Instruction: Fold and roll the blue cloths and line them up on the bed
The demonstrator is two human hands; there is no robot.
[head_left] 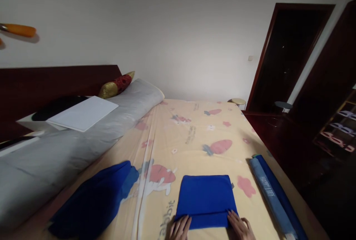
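Note:
A folded royal-blue cloth (206,194) lies flat on the bed sheet at the front, with a crease running across its near part and a small tag at its right edge. My left hand (180,228) has its fingers together over the near left corner. At the near right corner, the bent fingers of my right hand (240,226) grip the cloth along the folded strip; both thumbs are mostly hidden. To the left, a crumpled blue cloth (94,199) lies loose. On the right are a light-blue roll with lettering (271,195) and a darker blue roll (283,199), side by side.
The bed's patterned yellow sheet (194,121) stretches to the wall. Along the left run a grey covered roll (91,140), a white board (83,113), a shiny red-and-gold pillow (116,85) and the dark headboard (55,80). Stools (238,101) and a shoe rack (338,127) stand beyond the right edge.

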